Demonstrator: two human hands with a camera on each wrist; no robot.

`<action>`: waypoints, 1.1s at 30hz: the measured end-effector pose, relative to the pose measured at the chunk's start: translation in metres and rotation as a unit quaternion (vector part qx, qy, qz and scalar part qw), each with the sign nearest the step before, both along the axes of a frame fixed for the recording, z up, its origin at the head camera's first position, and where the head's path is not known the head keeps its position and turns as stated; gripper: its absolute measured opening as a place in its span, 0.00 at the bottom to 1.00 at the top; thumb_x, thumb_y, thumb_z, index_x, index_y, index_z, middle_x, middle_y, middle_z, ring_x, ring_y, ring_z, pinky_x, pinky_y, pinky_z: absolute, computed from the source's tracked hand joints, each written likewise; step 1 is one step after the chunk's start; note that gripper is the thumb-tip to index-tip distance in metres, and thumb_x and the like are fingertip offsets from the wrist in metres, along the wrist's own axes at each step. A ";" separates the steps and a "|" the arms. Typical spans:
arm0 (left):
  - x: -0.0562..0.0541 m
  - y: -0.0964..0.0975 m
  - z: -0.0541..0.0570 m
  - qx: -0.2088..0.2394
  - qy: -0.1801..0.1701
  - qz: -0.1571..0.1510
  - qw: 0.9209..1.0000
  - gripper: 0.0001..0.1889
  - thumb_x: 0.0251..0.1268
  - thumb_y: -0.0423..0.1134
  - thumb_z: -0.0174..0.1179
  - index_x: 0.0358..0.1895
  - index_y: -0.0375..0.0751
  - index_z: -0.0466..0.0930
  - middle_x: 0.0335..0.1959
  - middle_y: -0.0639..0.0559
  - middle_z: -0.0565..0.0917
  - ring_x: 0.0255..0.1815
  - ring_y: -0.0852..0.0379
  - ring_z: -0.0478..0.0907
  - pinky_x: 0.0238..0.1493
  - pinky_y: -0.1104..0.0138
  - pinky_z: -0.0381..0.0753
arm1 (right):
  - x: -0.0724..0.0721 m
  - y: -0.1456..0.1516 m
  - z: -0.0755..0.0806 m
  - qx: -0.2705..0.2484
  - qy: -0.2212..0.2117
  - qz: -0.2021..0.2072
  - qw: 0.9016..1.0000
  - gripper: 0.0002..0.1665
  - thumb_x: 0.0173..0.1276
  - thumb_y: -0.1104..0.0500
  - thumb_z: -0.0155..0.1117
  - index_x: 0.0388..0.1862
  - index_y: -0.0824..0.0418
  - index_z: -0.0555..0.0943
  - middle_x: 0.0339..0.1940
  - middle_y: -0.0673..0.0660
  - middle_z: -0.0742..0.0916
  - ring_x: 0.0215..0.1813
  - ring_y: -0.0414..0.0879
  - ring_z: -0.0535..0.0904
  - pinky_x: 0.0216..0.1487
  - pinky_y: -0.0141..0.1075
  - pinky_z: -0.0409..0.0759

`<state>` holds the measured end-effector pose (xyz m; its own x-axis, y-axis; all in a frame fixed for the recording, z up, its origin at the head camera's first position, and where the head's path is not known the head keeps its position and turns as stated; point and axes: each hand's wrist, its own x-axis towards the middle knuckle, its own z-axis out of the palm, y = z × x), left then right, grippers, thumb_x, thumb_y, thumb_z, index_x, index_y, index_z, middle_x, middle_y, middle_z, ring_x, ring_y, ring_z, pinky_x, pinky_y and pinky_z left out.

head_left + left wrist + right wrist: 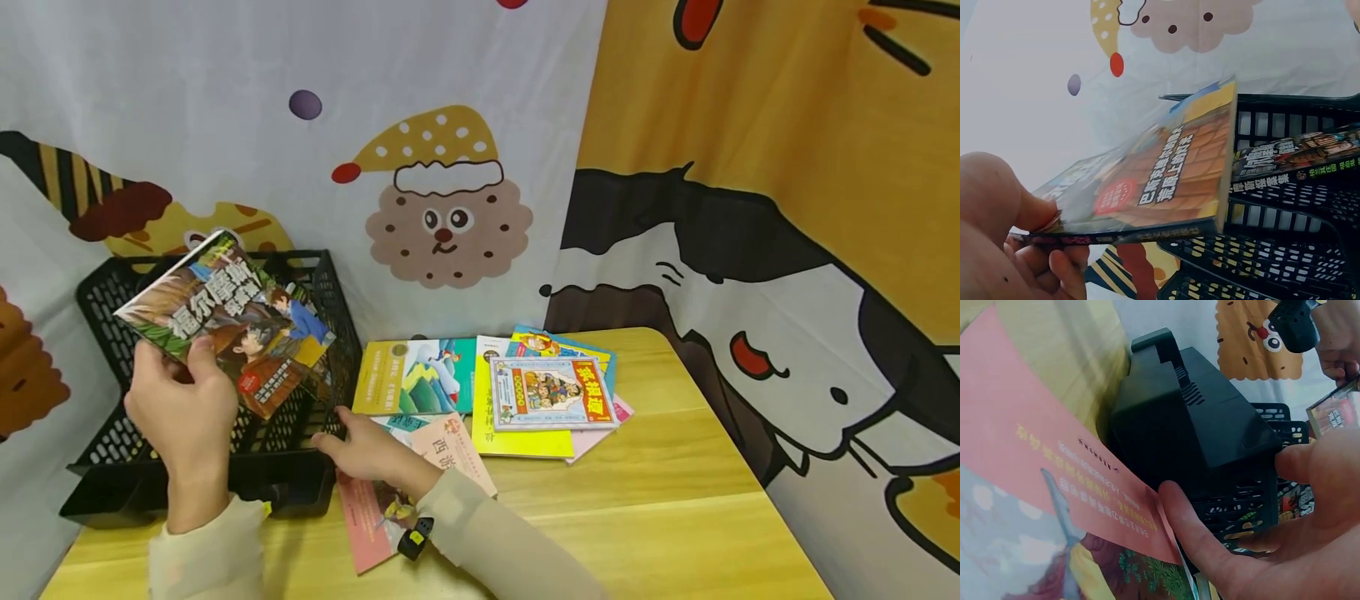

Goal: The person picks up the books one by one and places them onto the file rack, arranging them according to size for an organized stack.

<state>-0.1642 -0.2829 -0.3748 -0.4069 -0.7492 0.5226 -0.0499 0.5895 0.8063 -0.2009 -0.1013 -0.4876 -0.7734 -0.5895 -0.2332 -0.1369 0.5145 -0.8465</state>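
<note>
Illustrated paperback (247,333), one, tilted and raised over the black rack (300,487), its edge pinched in the grip of the left hand (183,412); a second book (1297,156) inside the rack. Right hand (378,450), at the rack's near right corner, grip's hold uncertain. Further books (555,393), right of the rack, on a wooden desk (675,508); printed curtain (247,50) behind the rack.

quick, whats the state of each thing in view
held book, closed and tilted
left hand, gripping the held book
right hand, at the black basket's near right corner
black basket, with another book inside
blue-bordered book, closed, on the yellow book
green-and-yellow book, closed, lying flat
pink book, lying on the table
</note>
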 end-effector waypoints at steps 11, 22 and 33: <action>0.002 0.001 0.003 0.049 0.047 0.030 0.997 0.14 0.81 0.47 0.62 0.62 0.54 0.88 0.32 0.88 0.76 0.32 0.86 0.75 0.38 0.81 0.69 | 0.000 -0.001 0.000 0.010 0.007 -0.005 1.000 0.47 0.85 0.29 0.54 0.93 0.47 0.58 0.65 0.54 0.88 0.76 0.43 0.81 0.77 0.47 0.80; -0.011 0.015 -0.013 -0.049 -0.009 -0.003 0.999 0.21 0.84 0.50 0.58 0.62 0.36 0.85 0.42 0.34 0.94 0.30 0.89 0.64 0.38 0.67 0.68 | -0.004 0.002 -0.006 -0.027 -0.021 0.002 0.999 0.48 0.86 0.30 0.55 0.93 0.48 0.57 0.22 0.58 0.88 0.24 0.48 0.85 0.60 0.37 0.81; -0.012 0.017 -0.015 -0.076 -0.005 -0.001 0.997 0.22 0.85 0.51 0.59 0.59 0.33 0.85 0.38 0.31 0.93 0.37 0.31 0.88 0.38 0.57 0.72 | -0.003 0.001 -0.005 -0.014 -0.013 -0.005 1.000 0.45 0.85 0.29 0.55 0.92 0.44 0.60 0.42 0.58 0.94 0.44 0.45 0.91 0.65 0.41 0.83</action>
